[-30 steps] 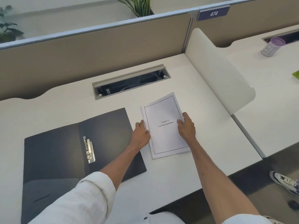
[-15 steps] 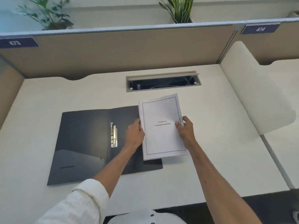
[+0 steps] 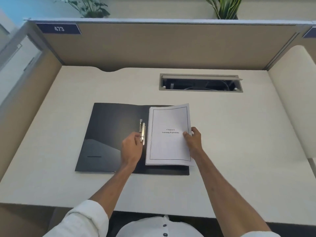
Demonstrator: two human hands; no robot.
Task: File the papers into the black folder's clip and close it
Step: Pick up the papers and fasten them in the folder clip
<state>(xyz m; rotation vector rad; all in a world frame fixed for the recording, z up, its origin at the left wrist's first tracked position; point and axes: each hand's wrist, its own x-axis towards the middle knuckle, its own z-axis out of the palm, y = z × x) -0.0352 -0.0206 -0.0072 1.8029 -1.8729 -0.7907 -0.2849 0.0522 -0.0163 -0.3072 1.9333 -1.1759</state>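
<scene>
1. Head view: a black folder [image 3: 109,134] lies spread open and flat on the pale desk [image 3: 239,134], both covers down, with its metal clip [image 3: 142,132] standing along the spine near the middle.
2. The papers [image 3: 168,142], a thin stack with a bordered cover page reading "Chapter 6 Learning Experience", rest on the folder's right-hand cover, just beside the clip. Their left edge runs next to the clip but I cannot tell whether it sits under it; the right edge sticks out a little past the folder's edge.
3. The left hand [image 3: 132,147] reaches in over the folder, fingers loosely curled, fingertips [image 3: 138,135] touching the lower part of the clip. Whether it has a real grip on the lever or merely touches it, I cannot tell.
4. The right hand [image 3: 194,141] pinches the right edge of the stack, thumb on top of the page and the other fingers round the edge, partly closed on the sheets.
5. A rolled white sleeve [image 3: 85,218] covers the left forearm; the right forearm is bare.
6. Further back, a cable tray [image 3: 201,82] is let into the desk with its lid raised, and the beige partition [image 3: 162,47] behind it carries a blue tag [image 3: 59,28] marked 473.
</scene>
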